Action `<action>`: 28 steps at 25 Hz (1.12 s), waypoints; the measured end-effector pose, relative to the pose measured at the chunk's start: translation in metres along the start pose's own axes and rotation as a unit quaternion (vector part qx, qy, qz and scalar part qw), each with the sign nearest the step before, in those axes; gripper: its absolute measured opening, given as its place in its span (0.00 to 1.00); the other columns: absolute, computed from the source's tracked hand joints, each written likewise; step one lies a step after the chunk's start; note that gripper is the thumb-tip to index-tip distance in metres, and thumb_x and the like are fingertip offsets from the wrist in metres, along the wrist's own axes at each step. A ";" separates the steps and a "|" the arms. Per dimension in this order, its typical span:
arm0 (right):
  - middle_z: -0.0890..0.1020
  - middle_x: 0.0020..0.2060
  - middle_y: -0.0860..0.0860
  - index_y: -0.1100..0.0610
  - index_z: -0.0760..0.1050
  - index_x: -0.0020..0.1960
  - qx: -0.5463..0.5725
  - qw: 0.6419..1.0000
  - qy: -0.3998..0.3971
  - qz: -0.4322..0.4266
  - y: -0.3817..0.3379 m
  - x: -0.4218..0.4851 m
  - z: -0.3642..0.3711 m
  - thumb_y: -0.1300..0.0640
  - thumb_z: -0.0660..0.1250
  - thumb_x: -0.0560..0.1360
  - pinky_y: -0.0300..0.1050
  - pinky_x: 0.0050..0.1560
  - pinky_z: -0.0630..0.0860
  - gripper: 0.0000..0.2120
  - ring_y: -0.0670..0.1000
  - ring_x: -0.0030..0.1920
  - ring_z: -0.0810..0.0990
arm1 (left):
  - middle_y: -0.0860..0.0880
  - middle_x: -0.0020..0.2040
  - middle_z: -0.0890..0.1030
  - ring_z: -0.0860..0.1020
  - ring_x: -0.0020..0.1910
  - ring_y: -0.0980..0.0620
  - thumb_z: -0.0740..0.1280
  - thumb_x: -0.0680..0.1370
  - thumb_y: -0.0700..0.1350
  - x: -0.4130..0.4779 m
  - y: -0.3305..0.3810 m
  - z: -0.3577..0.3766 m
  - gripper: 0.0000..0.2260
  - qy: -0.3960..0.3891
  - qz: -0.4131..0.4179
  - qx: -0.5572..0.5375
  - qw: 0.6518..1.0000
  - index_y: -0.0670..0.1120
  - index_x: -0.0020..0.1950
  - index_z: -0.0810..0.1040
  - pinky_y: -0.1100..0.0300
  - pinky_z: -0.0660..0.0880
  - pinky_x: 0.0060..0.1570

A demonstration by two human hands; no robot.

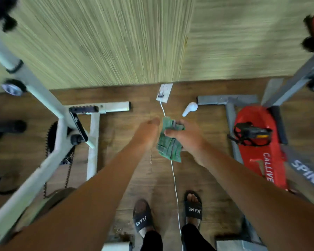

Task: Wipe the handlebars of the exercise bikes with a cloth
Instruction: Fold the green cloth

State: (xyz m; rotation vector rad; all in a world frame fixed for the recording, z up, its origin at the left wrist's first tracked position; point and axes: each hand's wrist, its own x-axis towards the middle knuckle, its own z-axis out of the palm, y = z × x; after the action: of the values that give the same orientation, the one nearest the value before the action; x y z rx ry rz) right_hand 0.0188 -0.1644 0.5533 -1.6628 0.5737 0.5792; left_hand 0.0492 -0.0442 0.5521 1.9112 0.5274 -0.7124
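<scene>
White bike [34,87] on your left. Your left hand [149,132] sits just beside the top edge of the green cloth [169,147]; too blurred to tell whether its fingers grip anything. Cloth hangs above the floor between the two bikes, over a white cable [174,178]. Your right hand [188,137] pinches its upper part, thumb and fingers curled round it. Red bike [252,120] on your right.
</scene>
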 end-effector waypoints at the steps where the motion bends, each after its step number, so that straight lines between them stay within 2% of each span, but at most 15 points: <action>1: 0.82 0.41 0.50 0.52 0.77 0.48 -0.009 1.000 0.001 -0.003 -0.019 -0.022 -0.004 0.62 0.71 0.74 0.49 0.52 0.78 0.08 0.52 0.45 0.81 | 0.46 0.48 0.80 0.77 0.48 0.46 0.55 0.85 0.51 -0.026 0.018 -0.002 0.18 -0.022 -0.009 -0.015 1.000 0.42 0.53 0.80 0.57 0.70 0.46; 4: 0.80 0.36 0.48 0.52 0.78 0.44 -0.052 0.998 0.005 -0.026 -0.072 -0.079 -0.012 0.65 0.69 0.73 0.42 0.42 0.74 0.08 0.51 0.41 0.80 | 0.48 0.41 0.81 0.78 0.40 0.54 0.51 0.85 0.56 -0.087 0.053 -0.011 0.22 -0.018 -0.015 -0.081 0.996 0.47 0.46 0.81 0.62 0.75 0.40; 5: 0.81 0.35 0.48 0.52 0.78 0.44 -0.064 0.998 0.008 -0.025 -0.090 -0.102 -0.013 0.65 0.69 0.73 0.41 0.40 0.74 0.08 0.50 0.40 0.80 | 0.49 0.41 0.81 0.78 0.39 0.55 0.51 0.84 0.58 -0.108 0.063 -0.017 0.23 -0.012 -0.023 -0.118 0.993 0.49 0.44 0.80 0.62 0.76 0.42; 7: 0.80 0.35 0.49 0.54 0.78 0.46 -0.101 0.994 0.030 -0.036 -0.115 -0.142 -0.020 0.63 0.67 0.73 0.40 0.37 0.74 0.05 0.48 0.37 0.80 | 0.47 0.45 0.84 0.81 0.44 0.52 0.50 0.83 0.62 -0.145 0.076 -0.018 0.25 -0.031 -0.043 -0.179 0.982 0.51 0.43 0.81 0.55 0.78 0.54; 8: 0.80 0.35 0.49 0.55 0.79 0.47 -0.119 0.991 0.039 -0.045 -0.127 -0.160 -0.022 0.62 0.66 0.73 0.40 0.37 0.74 0.05 0.48 0.37 0.80 | 0.46 0.46 0.85 0.82 0.46 0.51 0.50 0.82 0.64 -0.163 0.083 -0.019 0.26 -0.041 -0.044 -0.208 0.976 0.52 0.43 0.82 0.53 0.78 0.56; 9: 0.81 0.36 0.50 0.55 0.80 0.48 -0.127 0.990 0.043 -0.052 -0.136 -0.177 -0.023 0.61 0.67 0.73 0.41 0.39 0.76 0.06 0.49 0.39 0.81 | 0.47 0.46 0.85 0.83 0.46 0.51 0.49 0.82 0.64 -0.179 0.088 -0.022 0.27 -0.046 -0.044 -0.241 0.968 0.51 0.44 0.82 0.54 0.79 0.54; 11: 0.83 0.41 0.51 0.53 0.80 0.48 -0.133 0.988 0.052 -0.062 -0.150 -0.206 -0.026 0.59 0.67 0.74 0.44 0.45 0.77 0.06 0.52 0.47 0.82 | 0.48 0.44 0.86 0.84 0.43 0.53 0.47 0.82 0.64 -0.209 0.097 -0.028 0.28 -0.071 -0.046 -0.305 0.948 0.50 0.47 0.83 0.61 0.80 0.45; 12: 0.83 0.43 0.51 0.51 0.80 0.48 -0.137 0.986 0.056 -0.071 -0.154 -0.217 -0.028 0.58 0.67 0.74 0.43 0.44 0.75 0.05 0.52 0.49 0.80 | 0.47 0.46 0.86 0.85 0.43 0.54 0.47 0.82 0.64 -0.222 0.100 -0.030 0.30 -0.089 -0.047 -0.329 0.939 0.48 0.50 0.83 0.62 0.80 0.44; 14: 0.79 0.39 0.48 0.51 0.79 0.48 -0.146 0.984 0.054 -0.085 -0.155 -0.237 -0.032 0.59 0.66 0.75 0.38 0.37 0.68 0.05 0.50 0.46 0.76 | 0.42 0.55 0.84 0.83 0.52 0.50 0.46 0.82 0.65 -0.242 0.104 -0.032 0.33 -0.102 -0.045 -0.353 0.929 0.44 0.60 0.81 0.58 0.79 0.52; 16: 0.78 0.34 0.46 0.55 0.80 0.48 -0.155 0.982 0.050 -0.098 -0.155 -0.254 -0.036 0.60 0.67 0.75 0.34 0.30 0.65 0.04 0.48 0.40 0.75 | 0.40 0.59 0.82 0.82 0.55 0.48 0.46 0.81 0.66 -0.258 0.104 -0.033 0.35 -0.092 -0.037 -0.368 0.925 0.42 0.62 0.80 0.56 0.78 0.56; 17: 0.79 0.34 0.47 0.56 0.80 0.45 -0.151 0.982 0.045 -0.102 -0.154 -0.260 -0.036 0.60 0.68 0.74 0.33 0.31 0.67 0.02 0.49 0.39 0.77 | 0.40 0.58 0.83 0.83 0.54 0.48 0.46 0.81 0.66 -0.264 0.102 -0.034 0.35 -0.084 -0.033 -0.373 0.924 0.42 0.60 0.81 0.56 0.78 0.56; 19: 0.83 0.37 0.51 0.56 0.79 0.42 -0.133 0.985 0.038 -0.102 -0.153 -0.269 -0.036 0.58 0.69 0.74 0.40 0.39 0.72 0.03 0.52 0.42 0.82 | 0.42 0.54 0.84 0.84 0.50 0.50 0.46 0.81 0.66 -0.272 0.099 -0.038 0.34 -0.086 -0.025 -0.377 0.922 0.44 0.55 0.82 0.56 0.79 0.53; 23: 0.86 0.45 0.50 0.51 0.82 0.46 -0.109 0.989 0.015 -0.101 -0.155 -0.272 -0.032 0.55 0.68 0.77 0.50 0.55 0.78 0.04 0.52 0.48 0.84 | 0.44 0.48 0.86 0.85 0.46 0.50 0.47 0.81 0.66 -0.280 0.093 -0.052 0.32 -0.121 -0.013 -0.420 0.900 0.44 0.53 0.81 0.55 0.81 0.49; 25: 0.86 0.46 0.50 0.50 0.82 0.47 -0.061 0.994 -0.016 -0.092 -0.156 -0.270 -0.030 0.56 0.68 0.77 0.56 0.58 0.79 0.04 0.52 0.50 0.85 | 0.43 0.50 0.86 0.85 0.49 0.48 0.49 0.81 0.66 -0.283 0.091 -0.059 0.31 -0.138 -0.007 -0.455 0.880 0.43 0.55 0.81 0.52 0.81 0.50; 28: 0.86 0.49 0.52 0.55 0.82 0.54 -0.001 0.996 -0.064 -0.062 -0.163 -0.266 -0.030 0.59 0.68 0.79 0.56 0.60 0.79 0.06 0.52 0.51 0.85 | 0.40 0.56 0.84 0.84 0.54 0.45 0.52 0.80 0.66 -0.287 0.089 -0.070 0.32 -0.148 -0.009 -0.499 0.854 0.41 0.62 0.79 0.50 0.82 0.50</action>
State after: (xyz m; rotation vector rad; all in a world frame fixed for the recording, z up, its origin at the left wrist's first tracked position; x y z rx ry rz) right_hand -0.0722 -0.1545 0.8532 -1.6368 0.3753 0.5900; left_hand -0.0873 -0.0323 0.8287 0.8032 0.5613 -0.5551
